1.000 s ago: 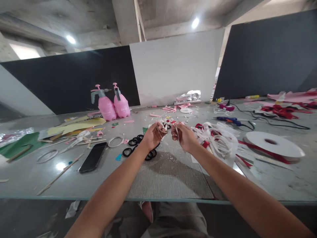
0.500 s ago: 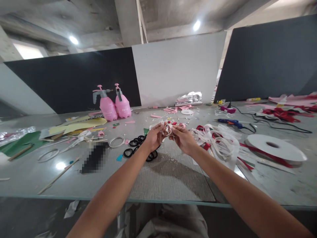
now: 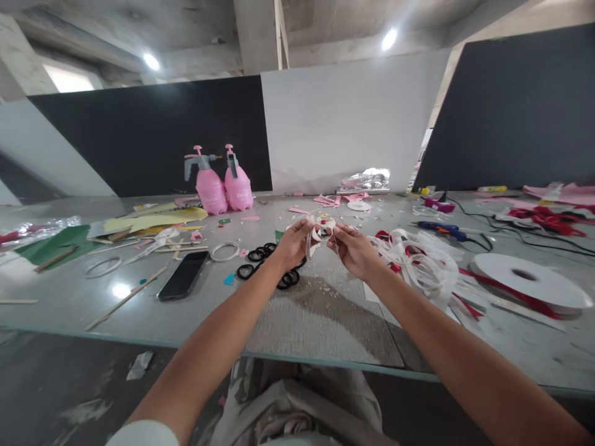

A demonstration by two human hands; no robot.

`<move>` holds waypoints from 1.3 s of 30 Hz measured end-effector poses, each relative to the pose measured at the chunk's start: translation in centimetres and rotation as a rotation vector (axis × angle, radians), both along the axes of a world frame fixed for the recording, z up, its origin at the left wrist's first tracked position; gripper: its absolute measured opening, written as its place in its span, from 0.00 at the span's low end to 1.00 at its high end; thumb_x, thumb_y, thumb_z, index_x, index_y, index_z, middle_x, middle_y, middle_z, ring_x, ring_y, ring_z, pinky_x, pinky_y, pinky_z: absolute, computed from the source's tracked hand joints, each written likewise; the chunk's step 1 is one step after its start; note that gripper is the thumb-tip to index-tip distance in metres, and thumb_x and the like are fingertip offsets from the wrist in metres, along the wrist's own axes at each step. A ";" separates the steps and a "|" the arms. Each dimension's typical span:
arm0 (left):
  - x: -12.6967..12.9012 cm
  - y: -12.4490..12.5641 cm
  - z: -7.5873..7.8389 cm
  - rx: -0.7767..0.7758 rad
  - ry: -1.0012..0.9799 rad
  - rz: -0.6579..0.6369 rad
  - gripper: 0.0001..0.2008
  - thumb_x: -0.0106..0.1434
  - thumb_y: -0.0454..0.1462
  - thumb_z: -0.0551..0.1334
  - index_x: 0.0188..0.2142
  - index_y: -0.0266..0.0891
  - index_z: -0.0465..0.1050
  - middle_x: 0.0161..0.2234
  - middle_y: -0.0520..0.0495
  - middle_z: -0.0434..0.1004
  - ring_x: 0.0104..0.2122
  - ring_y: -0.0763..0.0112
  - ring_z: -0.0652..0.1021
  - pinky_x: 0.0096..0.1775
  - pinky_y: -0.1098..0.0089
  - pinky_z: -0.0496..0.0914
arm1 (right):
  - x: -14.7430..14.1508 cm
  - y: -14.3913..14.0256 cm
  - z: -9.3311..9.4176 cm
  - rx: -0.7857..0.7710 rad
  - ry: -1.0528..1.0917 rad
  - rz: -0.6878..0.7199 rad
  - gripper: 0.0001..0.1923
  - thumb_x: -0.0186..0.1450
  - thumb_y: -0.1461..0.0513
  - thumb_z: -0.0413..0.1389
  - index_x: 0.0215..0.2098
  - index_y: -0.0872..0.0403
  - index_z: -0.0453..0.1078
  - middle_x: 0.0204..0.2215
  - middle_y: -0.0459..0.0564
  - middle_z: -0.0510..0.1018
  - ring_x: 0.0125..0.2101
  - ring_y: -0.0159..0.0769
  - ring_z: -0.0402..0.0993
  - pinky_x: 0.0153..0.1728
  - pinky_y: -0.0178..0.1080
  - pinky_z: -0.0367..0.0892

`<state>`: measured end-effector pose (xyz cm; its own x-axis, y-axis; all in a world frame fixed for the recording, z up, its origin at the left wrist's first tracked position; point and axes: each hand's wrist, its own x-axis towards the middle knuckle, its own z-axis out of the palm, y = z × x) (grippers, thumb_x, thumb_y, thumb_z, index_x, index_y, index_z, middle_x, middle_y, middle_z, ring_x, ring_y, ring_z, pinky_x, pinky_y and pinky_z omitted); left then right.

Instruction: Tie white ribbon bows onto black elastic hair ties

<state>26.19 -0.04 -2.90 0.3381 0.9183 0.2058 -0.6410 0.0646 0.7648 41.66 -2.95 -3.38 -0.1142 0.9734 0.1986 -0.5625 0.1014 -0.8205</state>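
Your surface [image 3: 325, 322] is a wide grey slab that runs from the left edge of the view to the right, its near edge just above your lap. Along its far edge stand black and white boards [image 3: 344, 124], and in front of them, left of the middle, two pink sprayers [image 3: 225, 186] side by side and touching.

Toward the right edge lies a big white tape reel [image 3: 530, 279] flat on the surface, with red strips under it. Between that reel and your right arm sits a loose heap of white ribbon loops [image 3: 418, 260] mixed with red. Behind the heap, nearer the far edge, a blue glue gun [image 3: 441, 229] lies with its black cord trailing off to the right.

On the left half you have green and yellow sheets [image 3: 116, 226] near the far left corner, thin wooden sticks, and a dark phone [image 3: 183, 275] lying flat, well apart from your arms. A white ring [image 3: 224, 251] lies just beyond the phone. A cluster of black rings [image 3: 269, 263] lies just under and beside your left wrist.

Your left hand [image 3: 292, 244] and right hand [image 3: 354, 249] are raised above the middle of the surface, close together. Both pinch a small white ribbon piece [image 3: 320, 232] between thumb and fingertips, the left from the left side and the right from the right. The piece hangs in the air between them, touching nothing else that you can make out.
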 end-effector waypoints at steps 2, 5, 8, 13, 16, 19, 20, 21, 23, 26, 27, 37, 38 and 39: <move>-0.2 0.0 0.0 -0.041 -0.014 0.025 0.12 0.52 0.35 0.72 0.31 0.37 0.70 0.29 0.53 0.78 0.26 0.75 0.77 0.39 0.68 0.72 | 0.2 -0.1 0.0 -0.006 -0.005 -0.001 0.14 0.49 0.57 0.70 0.28 0.53 0.72 0.23 0.40 0.73 0.23 0.24 0.69 0.29 0.30 0.73; -0.5 0.2 0.0 -0.098 -0.039 0.032 0.12 0.53 0.36 0.71 0.34 0.39 0.70 0.29 0.54 0.78 0.28 0.72 0.79 0.40 0.65 0.72 | 0.2 -0.1 -0.2 -0.038 -0.028 -0.006 0.16 0.50 0.55 0.69 0.28 0.53 0.70 0.22 0.40 0.71 0.23 0.25 0.68 0.25 0.29 0.70; -0.6 0.3 0.0 -0.105 -0.043 -0.043 0.10 0.55 0.38 0.70 0.35 0.40 0.71 0.26 0.56 0.75 0.28 0.72 0.79 0.41 0.65 0.73 | 0.1 0.0 -0.3 -0.043 -0.069 -0.032 0.17 0.50 0.52 0.69 0.27 0.53 0.69 0.20 0.40 0.68 0.19 0.25 0.63 0.19 0.29 0.65; -0.2 0.2 -0.4 -0.051 0.038 -0.063 0.11 0.56 0.41 0.69 0.34 0.37 0.72 0.20 0.57 0.68 0.23 0.76 0.75 0.36 0.71 0.71 | -0.4 0.0 -0.4 0.061 -0.173 -0.130 0.19 0.51 0.48 0.67 0.25 0.52 0.68 0.17 0.39 0.64 0.15 0.24 0.58 0.14 0.30 0.61; 0.2 0.4 -0.8 0.003 0.109 -0.036 0.14 0.53 0.43 0.71 0.32 0.36 0.72 0.21 0.56 0.68 0.22 0.78 0.74 0.33 0.73 0.70 | -0.5 -0.2 -0.5 0.131 -0.249 -0.222 0.18 0.53 0.47 0.65 0.27 0.52 0.69 0.17 0.39 0.65 0.14 0.23 0.57 0.11 0.30 0.59; 0.4 0.7 -1.3 0.056 0.218 0.055 0.15 0.50 0.44 0.71 0.29 0.35 0.71 0.22 0.55 0.70 0.20 0.80 0.71 0.28 0.75 0.67 | -0.4 -0.3 -0.6 0.196 -0.376 -0.246 0.16 0.57 0.48 0.62 0.30 0.51 0.70 0.16 0.39 0.66 0.12 0.24 0.57 0.09 0.30 0.58; 0.5 0.8 -1.4 0.080 0.260 0.092 0.16 0.50 0.44 0.71 0.28 0.35 0.71 0.22 0.55 0.70 0.19 0.81 0.70 0.26 0.76 0.65 | -0.4 -0.4 -0.7 0.227 -0.440 -0.256 0.15 0.59 0.48 0.61 0.31 0.51 0.70 0.16 0.39 0.66 0.12 0.25 0.57 0.09 0.30 0.57; 0.6 0.8 -1.5 0.109 0.305 0.122 0.16 0.50 0.44 0.71 0.27 0.35 0.71 0.22 0.55 0.69 0.19 0.81 0.69 0.25 0.76 0.63 | -0.4 -0.5 -0.7 0.264 -0.509 -0.275 0.14 0.60 0.49 0.59 0.31 0.51 0.71 0.16 0.40 0.66 0.12 0.25 0.58 0.09 0.30 0.57; 0.7 0.8 -1.6 0.173 0.380 0.168 0.14 0.51 0.44 0.70 0.28 0.35 0.72 0.21 0.55 0.69 0.18 0.81 0.67 0.24 0.76 0.61 | -0.4 -0.7 -0.8 0.352 -0.612 -0.354 0.13 0.61 0.50 0.58 0.32 0.51 0.73 0.20 0.44 0.70 0.16 0.27 0.63 0.10 0.29 0.58; 0.8 0.3 -1.6 0.276 0.448 0.211 0.15 0.49 0.40 0.71 0.36 0.37 0.74 0.24 0.54 0.71 0.20 0.80 0.68 0.25 0.75 0.62 | -0.5 -0.9 -0.7 0.452 -0.638 -0.513 0.10 0.59 0.53 0.61 0.31 0.50 0.75 0.36 0.51 0.74 0.29 0.32 0.71 0.16 0.29 0.64; 0.8 0.1 -1.5 0.314 0.462 0.220 0.17 0.49 0.38 0.71 0.39 0.38 0.73 0.25 0.54 0.72 0.20 0.80 0.68 0.26 0.75 0.62 | -0.6 -0.9 -0.8 0.463 -0.626 -0.548 0.09 0.58 0.54 0.62 0.31 0.50 0.75 0.41 0.52 0.73 0.32 0.34 0.72 0.17 0.29 0.65; 0.5 -0.5 -1.6 0.423 0.495 0.180 0.26 0.49 0.36 0.71 0.48 0.42 0.70 0.26 0.54 0.73 0.23 0.78 0.69 0.29 0.75 0.60 | -0.2 0.6 -1.4 0.226 -0.559 -0.402 0.10 0.57 0.55 0.61 0.28 0.54 0.73 0.16 0.42 0.68 0.13 0.25 0.62 0.10 0.30 0.66; 0.5 -0.4 -1.7 0.415 0.482 0.166 0.25 0.50 0.36 0.71 0.48 0.42 0.70 0.27 0.53 0.74 0.24 0.77 0.70 0.30 0.75 0.61 | -0.2 0.7 -1.4 0.214 -0.530 -0.410 0.10 0.57 0.55 0.62 0.28 0.54 0.73 0.16 0.42 0.69 0.14 0.25 0.63 0.11 0.30 0.67; 0.6 -0.3 -1.7 0.410 0.469 0.162 0.24 0.51 0.36 0.70 0.48 0.42 0.69 0.28 0.53 0.74 0.25 0.76 0.71 0.31 0.74 0.62 | -0.3 0.8 -1.4 0.195 -0.489 -0.411 0.11 0.56 0.55 0.62 0.29 0.54 0.72 0.18 0.42 0.70 0.14 0.26 0.64 0.11 0.31 0.68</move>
